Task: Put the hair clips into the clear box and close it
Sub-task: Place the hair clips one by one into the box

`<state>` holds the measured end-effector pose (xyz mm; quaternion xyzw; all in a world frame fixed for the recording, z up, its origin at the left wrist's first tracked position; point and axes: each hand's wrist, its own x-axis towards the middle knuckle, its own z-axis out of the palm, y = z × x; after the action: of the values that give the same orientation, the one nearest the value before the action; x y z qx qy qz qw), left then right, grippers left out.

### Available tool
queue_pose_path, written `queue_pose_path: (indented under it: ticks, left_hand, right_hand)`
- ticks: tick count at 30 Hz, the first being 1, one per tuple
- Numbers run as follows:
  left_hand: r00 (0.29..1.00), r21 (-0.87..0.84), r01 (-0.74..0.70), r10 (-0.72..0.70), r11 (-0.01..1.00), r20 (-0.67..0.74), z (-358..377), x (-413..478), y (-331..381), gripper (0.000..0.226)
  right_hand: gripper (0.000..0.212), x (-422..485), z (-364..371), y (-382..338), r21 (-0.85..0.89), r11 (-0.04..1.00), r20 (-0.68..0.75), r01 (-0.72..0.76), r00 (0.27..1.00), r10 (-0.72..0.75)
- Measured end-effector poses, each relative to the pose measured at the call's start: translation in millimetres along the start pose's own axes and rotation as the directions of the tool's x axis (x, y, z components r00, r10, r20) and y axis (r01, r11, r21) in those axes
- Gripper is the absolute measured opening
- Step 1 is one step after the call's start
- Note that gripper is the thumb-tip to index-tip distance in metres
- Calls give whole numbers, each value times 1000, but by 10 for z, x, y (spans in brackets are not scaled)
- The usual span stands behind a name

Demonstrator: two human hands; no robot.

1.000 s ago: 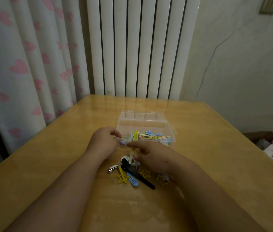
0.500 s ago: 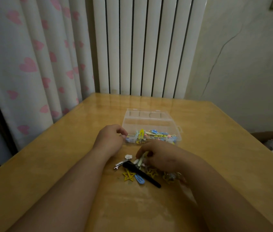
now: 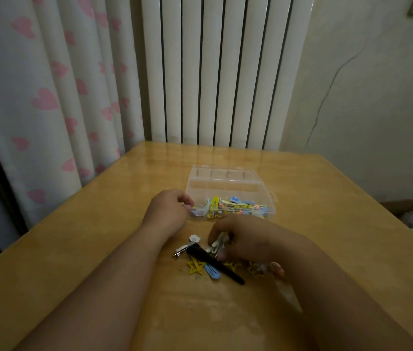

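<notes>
left grip (image 3: 168, 214) — curled, forearm stretched forward | right grip (image 3: 246, 239) — pinching, palm down

Bare forearms (image 3: 114, 274), bare left hand (image 3: 167, 214), right hand (image 3: 248, 239)

Nothing in the view can be read: no words, labels, brand names or numbers. The clear box (image 3: 225, 184), the hair clips (image 3: 235, 205) and the table (image 3: 93, 249) bear no legible marking. The curtain (image 3: 48, 102) carries only a pattern of pink hearts, with no writing.
</notes>
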<state>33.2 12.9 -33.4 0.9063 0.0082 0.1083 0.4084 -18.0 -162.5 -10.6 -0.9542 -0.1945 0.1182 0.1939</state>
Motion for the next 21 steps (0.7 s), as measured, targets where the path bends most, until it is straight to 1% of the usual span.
queue_pose_path:
  ticks: [7,13,17,19,21]
  left_hand:
    - [1000,2,-12,12,1000,3,-8,-5,0,13]
    - [1000,1,-1,1,1000,3,-7,-7,-7,15]
    - [1000,-8,1,0,1000,8,-9,3,-9,14]
    - [1000,-6,-2,2,1000,12,-9,6,-12,13]
    - [1000,-7,-2,2,1000,13,-9,11,-14,13]
  right_hand:
    - [23,-40,-24,2,-9,1000,-58,-22,998,22]
    - [27,-12,-23,10,-16,999,-44,-30,999,29]
    - [31,-12,-37,1,-2,999,-69,-48,996,48]
    - [34,-44,-79,-2,48,997,-117,-64,991,69]
    - [35,-75,-135,8,139,989,-230,-55,969,86]
